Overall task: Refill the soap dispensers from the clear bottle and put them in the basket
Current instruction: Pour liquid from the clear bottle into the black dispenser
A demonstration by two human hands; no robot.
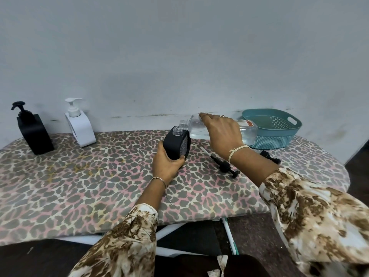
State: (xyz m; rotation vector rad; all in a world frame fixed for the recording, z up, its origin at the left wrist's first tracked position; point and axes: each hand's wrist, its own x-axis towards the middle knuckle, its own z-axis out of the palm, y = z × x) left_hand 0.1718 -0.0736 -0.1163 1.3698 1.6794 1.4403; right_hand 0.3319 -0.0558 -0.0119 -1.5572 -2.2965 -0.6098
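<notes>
My left hand grips a black soap dispenser with its pump off, tilted a little on the leopard-print board. My right hand holds the clear bottle on its side, its open neck just above the dispenser's opening. The removed black pump lies on the board under my right wrist. A second black dispenser and a white dispenser stand at the far left by the wall, pumps on. The teal basket sits at the back right with nothing visible in it.
A small black cap lies in front of the basket. The board's white legs and dark floor show below its front edge. A pale wall runs right behind the board.
</notes>
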